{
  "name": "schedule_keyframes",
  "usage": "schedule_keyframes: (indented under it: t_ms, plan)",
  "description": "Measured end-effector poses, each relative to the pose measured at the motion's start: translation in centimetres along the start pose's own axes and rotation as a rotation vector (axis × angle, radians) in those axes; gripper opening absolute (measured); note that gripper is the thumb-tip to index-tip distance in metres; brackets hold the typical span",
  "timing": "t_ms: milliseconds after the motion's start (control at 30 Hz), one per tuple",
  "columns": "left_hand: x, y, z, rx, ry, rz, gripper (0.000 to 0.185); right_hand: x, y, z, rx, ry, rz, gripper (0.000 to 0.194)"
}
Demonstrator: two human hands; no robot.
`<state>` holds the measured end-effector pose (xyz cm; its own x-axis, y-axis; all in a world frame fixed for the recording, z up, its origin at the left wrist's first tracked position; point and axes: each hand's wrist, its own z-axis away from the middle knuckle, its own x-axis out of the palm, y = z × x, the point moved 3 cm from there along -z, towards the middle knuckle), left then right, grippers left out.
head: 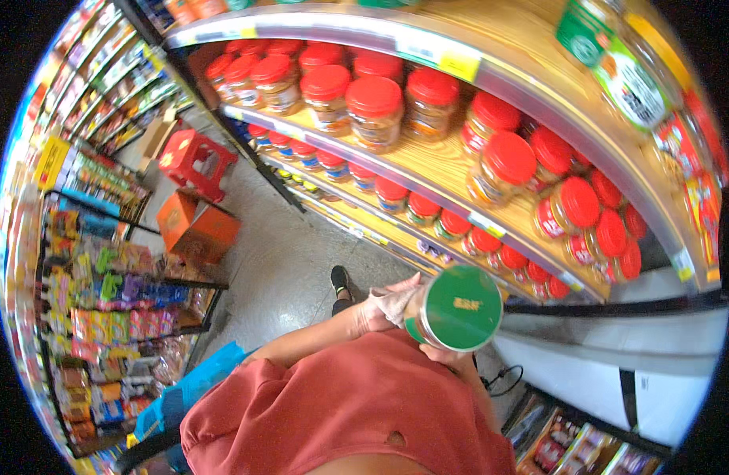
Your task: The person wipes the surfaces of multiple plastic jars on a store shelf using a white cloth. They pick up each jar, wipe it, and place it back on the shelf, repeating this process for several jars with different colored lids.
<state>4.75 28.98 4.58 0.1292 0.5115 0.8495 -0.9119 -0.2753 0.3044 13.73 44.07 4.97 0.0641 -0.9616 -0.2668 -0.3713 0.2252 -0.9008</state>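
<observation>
A cylindrical canister (463, 309) with a green lid that bears writing is held in front of my chest, its lid turned up towards me. My right hand (446, 354) grips it from the near side, mostly hidden beneath it. On its left side, my left hand (381, 313) holds a beige cloth (395, 304) against the wall. Beyond the canister are shelves with red-lidded clear plastic jars (374, 113), grouped on a wooden shelf (427, 157). More red-lidded jars (391, 193) line the shelf below.
A red plastic stool (198, 165) and an orange cardboard box (197, 228) stand on the concrete floor (269, 255) to the left. Racks of packaged goods (124, 323) line the left side. White panels (614, 362) are at the right, with a black cable (507, 380) nearby.
</observation>
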Motion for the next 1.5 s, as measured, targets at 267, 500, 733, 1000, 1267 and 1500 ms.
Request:
schedule_keyframes:
  t_ms: [267,500,733,1000,1267,1500]
  plan:
    - [-1.2,-1.7,0.5,-0.107,-0.325,0.239,0.074,0.1,4.7,5.0,0.227,-0.236,0.176,0.080]
    - [-2.1,-1.6,0.2,0.011,-0.251,0.212,0.064,-2.1,-4.2,-2.2,-0.045,0.316,-0.049,0.137]
    - [-1.7,-0.6,0.4,-0.040,-0.182,0.157,0.063,-2.2,-6.0,-3.4,-0.019,0.271,-0.074,0.133]
    - [1.4,2.9,-0.6,-0.078,-0.231,-0.090,0.069,-4.7,-10.3,-7.3,-0.046,0.459,0.007,0.126]
    - [1.4,7.0,0.9,-0.132,-0.326,-0.221,0.060,-9.4,-19.5,-13.9,-0.305,0.486,0.135,0.128]
    - [-1.3,10.1,1.7,-0.073,-0.128,-0.196,0.054,-12.4,-27.9,-26.2,-0.529,0.585,0.183,0.110]
